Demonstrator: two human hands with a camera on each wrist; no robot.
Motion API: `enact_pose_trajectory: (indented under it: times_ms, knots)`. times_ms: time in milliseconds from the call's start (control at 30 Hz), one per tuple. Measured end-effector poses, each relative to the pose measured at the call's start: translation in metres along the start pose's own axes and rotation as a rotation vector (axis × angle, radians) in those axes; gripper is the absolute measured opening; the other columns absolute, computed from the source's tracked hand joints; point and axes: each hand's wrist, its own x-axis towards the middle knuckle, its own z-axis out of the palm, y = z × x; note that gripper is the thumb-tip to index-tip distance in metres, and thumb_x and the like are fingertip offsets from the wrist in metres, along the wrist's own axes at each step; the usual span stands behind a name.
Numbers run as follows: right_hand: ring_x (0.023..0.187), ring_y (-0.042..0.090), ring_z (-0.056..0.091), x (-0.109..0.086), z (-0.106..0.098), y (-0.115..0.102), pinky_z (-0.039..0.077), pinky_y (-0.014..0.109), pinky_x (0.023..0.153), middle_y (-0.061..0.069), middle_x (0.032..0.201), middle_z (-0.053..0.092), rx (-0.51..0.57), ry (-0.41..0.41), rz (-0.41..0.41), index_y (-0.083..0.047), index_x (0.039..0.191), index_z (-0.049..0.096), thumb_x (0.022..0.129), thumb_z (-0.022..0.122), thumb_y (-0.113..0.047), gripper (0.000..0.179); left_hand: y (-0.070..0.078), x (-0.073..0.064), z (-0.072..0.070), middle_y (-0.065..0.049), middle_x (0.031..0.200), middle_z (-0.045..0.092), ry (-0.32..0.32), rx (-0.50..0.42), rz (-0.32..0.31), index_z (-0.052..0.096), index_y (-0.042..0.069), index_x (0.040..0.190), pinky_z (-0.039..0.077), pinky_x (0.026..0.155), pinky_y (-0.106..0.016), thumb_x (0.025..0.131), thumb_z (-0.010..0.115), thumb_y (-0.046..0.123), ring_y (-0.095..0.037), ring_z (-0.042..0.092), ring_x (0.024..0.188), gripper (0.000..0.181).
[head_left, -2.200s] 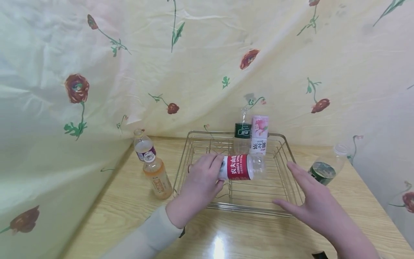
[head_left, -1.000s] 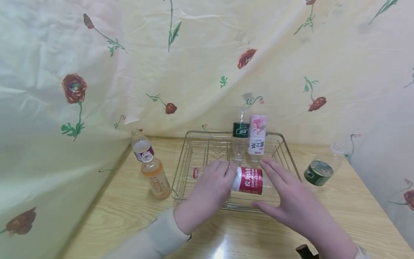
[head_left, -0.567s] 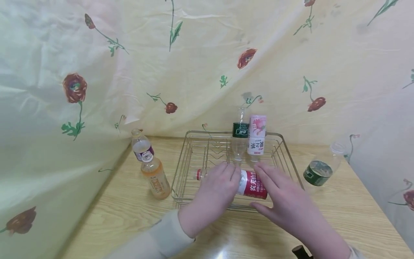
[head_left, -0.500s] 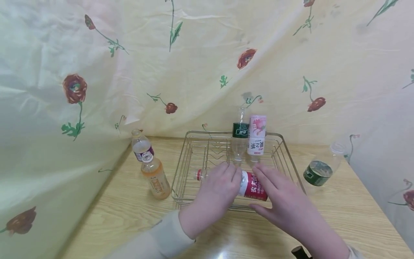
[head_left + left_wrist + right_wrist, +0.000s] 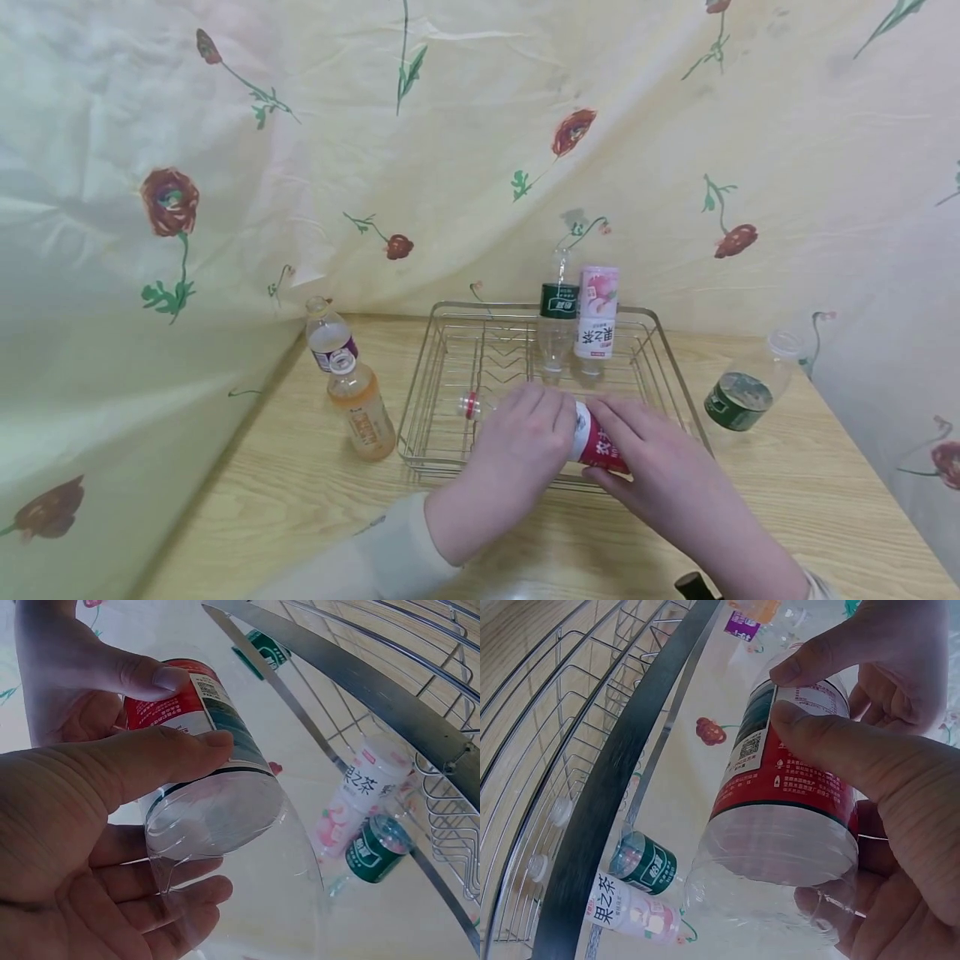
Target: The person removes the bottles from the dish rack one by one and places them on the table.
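Both hands grip a clear plastic bottle with a red and white label (image 5: 600,446), held on its side over the front of a wire rack (image 5: 420,392). My left hand (image 5: 525,442) wraps the neck half, the thumb across the label's edge in the left wrist view. The neck (image 5: 472,406), with a red ring, points left. My right hand (image 5: 660,458) holds the base half, thumb on the red label (image 5: 780,776) in the right wrist view. Inside the rack at the back, a green-labelled bottle (image 5: 558,312) and a pink and white bottle (image 5: 597,312) stand neck down.
On the wooden table (image 5: 285,500), left of the rack, stand an orange-tinted bottle (image 5: 362,412) and a purple-labelled bottle (image 5: 328,333). Right of it a clear bottle with a green label (image 5: 742,396) leans. A floral cloth (image 5: 450,150) hangs behind and at the sides.
The red-labelled bottle came down and toward me, its base tilting nearer. My right hand moved left from beside the rack and took hold of the bottle's base half.
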Motion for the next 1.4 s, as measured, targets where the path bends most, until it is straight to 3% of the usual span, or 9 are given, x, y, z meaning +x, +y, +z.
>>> enact_pose_trajectory:
  times_ms: [267,433,600,767,1033,1267,1400]
  knots:
    - [0.098,0.032,0.068,-0.004,0.002,0.000,0.060,0.049,0.079,0.017,0.119,0.066,-0.017,0.034,0.003,0.005,0.127,0.064,0.060,0.099,-0.015,0.078,0.004,0.002,0.001,-0.002,0.106,0.070,0.056,0.055,0.025,0.074,0.010,0.112,0.054,0.094,-0.031,0.086,0.081,0.019,-0.019,0.063,0.102,0.029]
    - [0.095,0.033,0.069,-0.006,0.002,0.000,0.061,0.048,0.078,0.018,0.115,0.067,-0.025,0.036,0.009,0.006,0.125,0.065,0.060,0.098,-0.014,0.076,0.005,0.001,0.000,-0.004,0.110,0.070,0.050,0.044,0.045,0.073,0.008,0.117,0.053,0.095,-0.031,0.085,0.082,0.020,-0.020,0.063,0.105,0.035]
    - [0.094,0.033,0.069,-0.012,0.002,0.003,0.061,0.049,0.076,0.019,0.113,0.067,-0.023,0.028,0.045,0.008,0.124,0.064,0.058,0.099,-0.013,0.077,0.004,-0.001,-0.003,-0.007,0.119,0.067,0.018,-0.002,0.047,0.068,0.004,0.128,0.048,0.104,-0.033,0.088,0.079,0.017,-0.022,0.061,0.113,0.043]
    - [0.092,0.033,0.069,-0.016,0.001,0.008,0.061,0.047,0.073,0.019,0.111,0.067,-0.024,0.039,0.063,0.008,0.123,0.063,0.056,0.100,-0.011,0.080,0.001,-0.004,-0.010,-0.013,0.133,0.062,0.002,-0.098,0.007,0.061,0.000,0.137,0.041,0.111,-0.038,0.089,0.077,0.015,-0.029,0.054,0.130,0.053]
    - [0.093,0.034,0.069,-0.020,-0.001,0.012,0.062,0.048,0.073,0.019,0.114,0.066,-0.024,0.061,0.075,0.006,0.125,0.062,0.054,0.100,-0.010,0.082,-0.017,-0.008,-0.023,-0.019,0.153,0.043,-0.011,-0.275,-0.065,0.040,-0.005,0.151,0.023,0.119,-0.039,0.073,0.092,0.045,-0.032,0.032,0.146,0.106]
    - [0.093,0.032,0.069,-0.022,-0.002,0.012,0.062,0.048,0.073,0.018,0.114,0.066,-0.008,0.058,0.102,0.004,0.125,0.061,0.056,0.099,-0.010,0.080,-0.035,-0.017,-0.025,-0.022,0.157,0.036,0.049,-0.406,-0.095,0.034,-0.008,0.153,0.018,0.121,-0.039,0.074,0.091,0.044,-0.033,0.026,0.149,0.110]
    - [0.095,0.034,0.068,-0.025,-0.002,0.013,0.062,0.049,0.073,0.021,0.114,0.066,0.001,0.067,0.131,0.006,0.126,0.061,0.057,0.098,-0.009,0.080,-0.043,-0.025,-0.024,-0.022,0.158,0.034,0.041,-0.476,-0.120,0.032,-0.008,0.153,0.018,0.121,-0.039,0.073,0.091,0.047,-0.033,0.027,0.148,0.114]
